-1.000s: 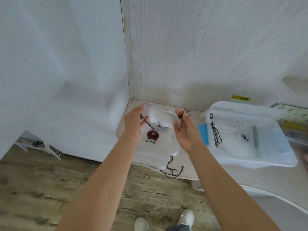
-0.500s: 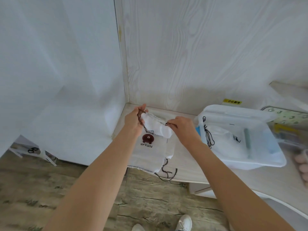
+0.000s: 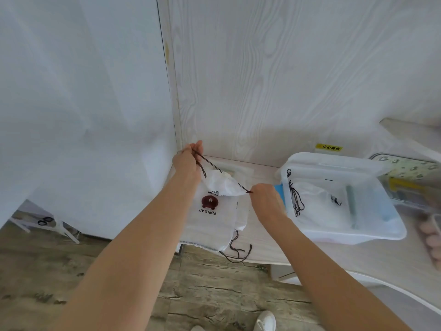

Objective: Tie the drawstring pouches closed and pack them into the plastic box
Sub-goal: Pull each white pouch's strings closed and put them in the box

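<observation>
I counted one white pouch (image 3: 224, 185) held up just left of the plastic box (image 3: 391, 231), a stack of flat pouches (image 3: 210, 225) lying under it, and at least one more inside the box. All sat on a pale wood-grain table (image 3: 262, 237) in a white-walled corner. Left of the box, my left hand (image 3: 188, 161) and right hand (image 3: 265, 199) each pinched a dark drawstring (image 3: 212, 164) end, stretched taut and apart.
</observation>
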